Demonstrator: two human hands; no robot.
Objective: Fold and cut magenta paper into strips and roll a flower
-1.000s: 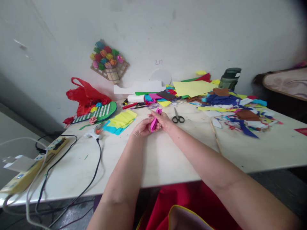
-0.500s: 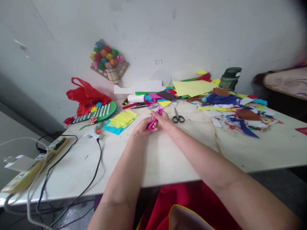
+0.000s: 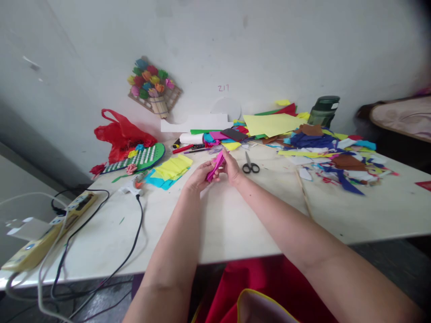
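A narrow, folded strip of magenta paper (image 3: 215, 167) is held above the middle of the table between both hands. My left hand (image 3: 201, 174) is closed round its lower left part. From the right, my right hand (image 3: 231, 168) grips the upper end, fingers wrapped behind it. Parts of the paper are hidden by the fingers. Black-handled scissors (image 3: 251, 167) lie on the table just right of my right hand. Left of my left hand, yellow paper pieces (image 3: 173, 167) rest on blue paper pieces (image 3: 162, 182).
Colourful scraps (image 3: 336, 152) are heaped at the right, near a green bottle (image 3: 323, 112). At the left are a glue gun (image 3: 132, 186), its cord, a power strip (image 3: 50, 233) and a red plastic bag (image 3: 121, 134). A thin stick (image 3: 304, 193) lies right of centre.
The magenta paper has turned in my hands; its pleated edges showed before, and now a flatter, smoother face shows. My right fingers have shifted along its upper end.
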